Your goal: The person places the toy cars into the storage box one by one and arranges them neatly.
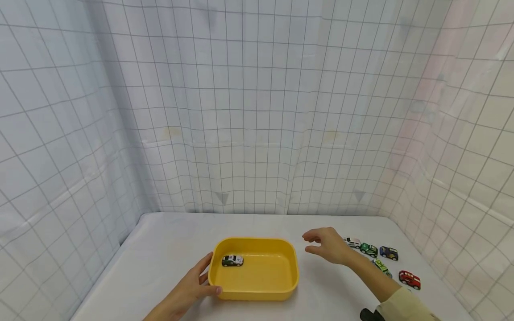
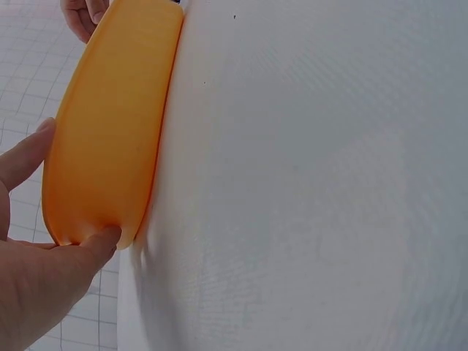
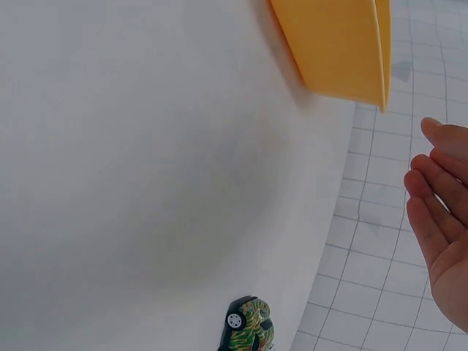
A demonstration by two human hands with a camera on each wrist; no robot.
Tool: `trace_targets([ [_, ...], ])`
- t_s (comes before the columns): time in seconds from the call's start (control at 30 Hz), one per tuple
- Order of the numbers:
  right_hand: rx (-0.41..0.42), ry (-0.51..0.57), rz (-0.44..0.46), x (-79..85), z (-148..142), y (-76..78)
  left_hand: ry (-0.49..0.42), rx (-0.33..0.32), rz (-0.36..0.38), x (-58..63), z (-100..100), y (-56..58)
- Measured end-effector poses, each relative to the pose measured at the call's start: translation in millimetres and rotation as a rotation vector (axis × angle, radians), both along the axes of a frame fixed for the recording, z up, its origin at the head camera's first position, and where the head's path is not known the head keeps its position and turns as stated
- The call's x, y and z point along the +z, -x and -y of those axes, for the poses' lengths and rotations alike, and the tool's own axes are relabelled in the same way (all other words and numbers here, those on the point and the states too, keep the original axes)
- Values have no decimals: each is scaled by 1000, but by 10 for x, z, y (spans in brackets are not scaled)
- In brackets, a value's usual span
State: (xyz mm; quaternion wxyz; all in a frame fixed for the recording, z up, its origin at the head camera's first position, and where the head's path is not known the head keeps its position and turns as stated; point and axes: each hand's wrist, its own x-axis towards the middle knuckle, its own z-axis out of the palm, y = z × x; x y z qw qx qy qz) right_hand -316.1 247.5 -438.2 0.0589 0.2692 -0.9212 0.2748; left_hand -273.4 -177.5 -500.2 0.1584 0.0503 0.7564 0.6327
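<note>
A yellow tray (image 1: 257,295) sits on the white table in front of me, with a small white and dark green toy car (image 1: 232,261) inside it on the left. My left hand (image 1: 192,285) holds the tray's left end in the head view, thumb at the near corner and fingers along the side. The left wrist view also shows its fingers on the tray wall (image 2: 110,124). To the right of the tray, my right hand (image 1: 327,244) hovers above the table with loosely bent fingers and nothing in them.
On the table's right side lie several toy cars: a white one (image 1: 352,242), a green one (image 1: 368,249), a dark blue one (image 1: 389,253), a green patterned one (image 1: 382,267) and a red one (image 1: 409,279). White grid-lined curtains (image 1: 257,111) surround the table.
</note>
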Motion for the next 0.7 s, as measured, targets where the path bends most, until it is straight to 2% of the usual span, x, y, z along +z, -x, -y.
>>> trace_targets([
  [0.47, -74, 2, -9, 82, -426, -157, -17, -2, 7, 3, -14, 28],
  [0.7, -94, 16, 33, 63, -679, -232, -24, -9, 19, 9, -6, 22],
])
